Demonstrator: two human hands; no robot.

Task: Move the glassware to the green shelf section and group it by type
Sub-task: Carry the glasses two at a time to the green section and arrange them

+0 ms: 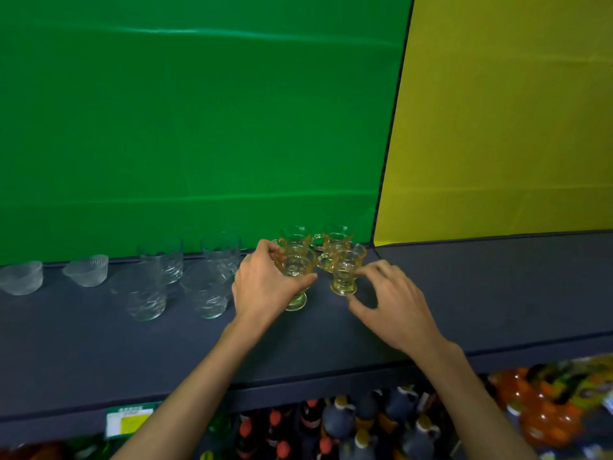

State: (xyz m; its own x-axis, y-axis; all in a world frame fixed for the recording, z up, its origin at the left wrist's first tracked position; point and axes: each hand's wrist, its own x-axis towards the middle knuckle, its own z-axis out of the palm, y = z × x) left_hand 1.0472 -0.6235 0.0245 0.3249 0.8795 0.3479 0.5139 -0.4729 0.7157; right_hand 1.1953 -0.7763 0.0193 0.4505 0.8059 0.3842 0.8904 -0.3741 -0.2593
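Several amber footed glass mugs stand together on the dark shelf [99, 353] in front of the green backdrop [199, 127]. My left hand [265, 287] is wrapped around the front left amber mug [300, 265], whose foot rests on the shelf. My right hand [394, 300] hovers with fingers spread just right of the front right amber mug [345, 270], holding nothing. Two more amber mugs [335, 237] sit behind them. Several clear tumblers [146, 293] stand to the left, and two small clear bowls [88, 270] are farther left.
A yellow backdrop [497, 127] covers the section to the right, above bare dark shelf. Below the shelf's front edge are rows of drink bottles [365, 426] and orange bottles [547, 416]. A green and yellow price tag [131, 421] hangs on the shelf edge.
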